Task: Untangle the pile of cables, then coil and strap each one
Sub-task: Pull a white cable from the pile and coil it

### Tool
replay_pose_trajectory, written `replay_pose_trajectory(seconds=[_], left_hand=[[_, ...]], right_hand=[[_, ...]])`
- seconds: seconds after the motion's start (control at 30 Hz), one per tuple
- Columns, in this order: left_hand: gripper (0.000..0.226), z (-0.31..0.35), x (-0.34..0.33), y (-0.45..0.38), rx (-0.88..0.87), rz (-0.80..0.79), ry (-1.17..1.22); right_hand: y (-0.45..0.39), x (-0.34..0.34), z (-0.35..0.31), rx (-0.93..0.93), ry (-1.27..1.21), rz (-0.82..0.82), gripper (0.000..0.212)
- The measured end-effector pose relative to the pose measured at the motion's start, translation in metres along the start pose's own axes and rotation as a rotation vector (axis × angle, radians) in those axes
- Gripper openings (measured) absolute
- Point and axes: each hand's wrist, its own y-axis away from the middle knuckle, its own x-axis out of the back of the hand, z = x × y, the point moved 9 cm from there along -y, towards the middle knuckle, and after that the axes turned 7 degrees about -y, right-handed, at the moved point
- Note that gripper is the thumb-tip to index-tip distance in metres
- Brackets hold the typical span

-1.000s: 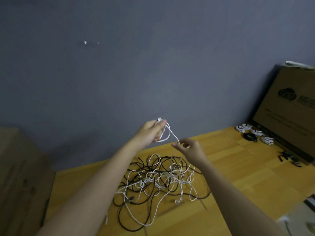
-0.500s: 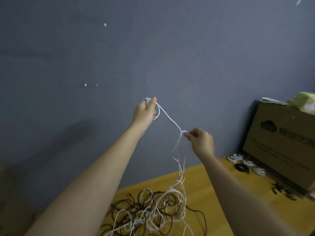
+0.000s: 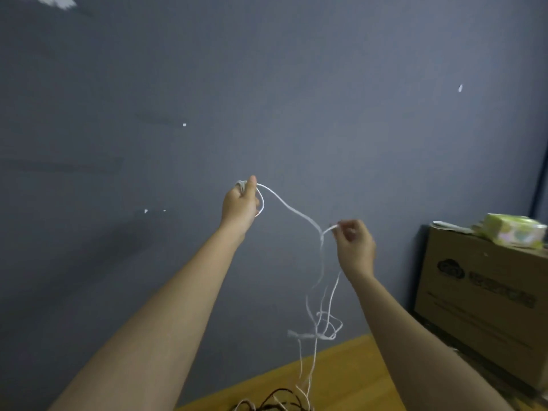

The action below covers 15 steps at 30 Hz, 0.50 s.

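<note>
My left hand (image 3: 240, 204) is raised in front of the grey wall and is closed around a few loops of a white cable (image 3: 292, 209). The cable runs down and right to my right hand (image 3: 354, 247), which pinches it between thumb and fingers. Below that hand the white cable hangs in loose, knotted strands (image 3: 321, 324) down to the pile of black and white cables (image 3: 278, 403), whose top just shows at the bottom edge on the wooden floor.
A grey wall (image 3: 267, 99) fills most of the view. A brown cardboard box (image 3: 480, 298) stands at the right with a green packet (image 3: 514, 232) and papers on top. Wooden floor (image 3: 350, 372) shows at the bottom.
Both hands have lifted the white cable higher, and the view has tilted up. The pile has dropped almost out of frame and more cable hangs free below my right hand.
</note>
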Motion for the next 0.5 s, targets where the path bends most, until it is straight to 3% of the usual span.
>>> replay_pose_trajectory(seconds=[0.1,0.2,0.27,0.33,0.37,0.43,0.5], left_hand=[[0.032,-0.011,-0.007,0.013,-0.038,-0.100,-0.101],[0.032,-0.019,-0.023,0.035,-0.173,-0.261,-0.340],[0.037,-0.026,-0.037,0.053,-0.259,-0.378,-0.510],[0.039,-0.036,-0.046,0.070,-0.295,-0.457,-0.576],[0.040,-0.041,-0.049,0.078,-0.303,-0.483,-0.582],[0.039,-0.049,-0.053,0.089,-0.301,-0.506,-0.562],[0.038,-0.053,-0.052,0.096,-0.288,-0.501,-0.535]], right_hand=[[0.039,-0.027,0.052,-0.219,0.276,-0.504,0.010],[0.102,-0.039,0.082,-0.568,0.249,-0.904,0.008],[0.131,-0.044,0.083,-0.562,0.372,-1.072,0.024],[0.146,-0.053,0.077,-0.413,0.417,-1.083,0.036],[0.154,-0.057,0.073,-0.405,0.321,-1.056,0.040],[0.179,-0.064,0.072,-0.507,0.055,-1.039,0.041],[0.201,-0.068,0.074,-0.521,-0.038,-1.028,0.033]])
